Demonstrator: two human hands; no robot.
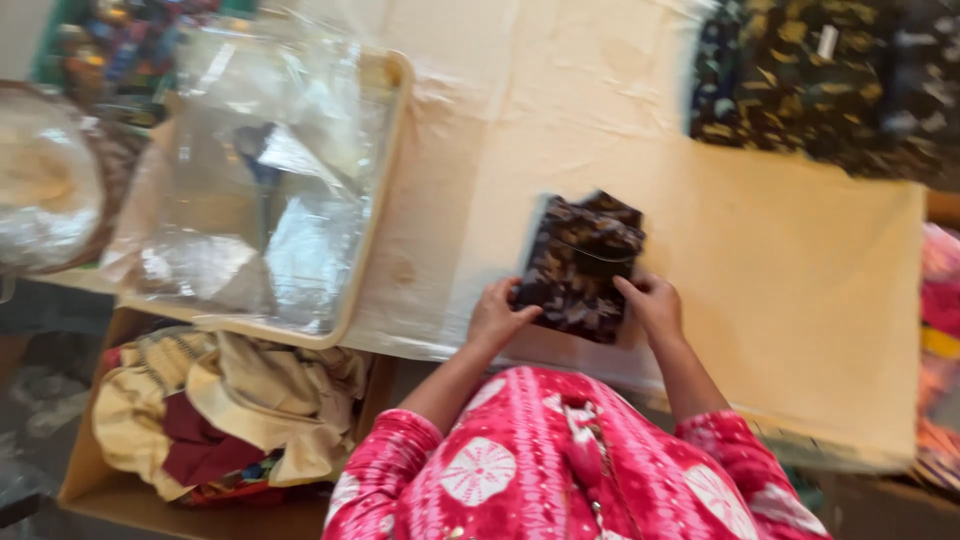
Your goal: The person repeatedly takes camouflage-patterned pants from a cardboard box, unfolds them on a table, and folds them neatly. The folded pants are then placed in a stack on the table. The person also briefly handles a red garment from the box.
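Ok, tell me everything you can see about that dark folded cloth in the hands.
The folded cloth is dark brown-black with a pale mottled print, looks like soft cotton, and seems to sit partly in a clear plastic sleeve. It lies flat, slightly tilted, on the cream-covered table. The left hand holds its lower left edge, the right hand its lower right. Blur hides finer detail.

Left hand (497, 315): reaching forward from the lower centre of the view, palm down, fingers curled, thumb pointing inward toward the other hand; grip closed. Right hand (655, 305): level with the left and near it, palm down, fingers bent, thumb angled inward; grip closed. Forearms: both bare, converging forward from the body. Upper arms: in pink sleeves with white round motifs, elbows bent and set apart.
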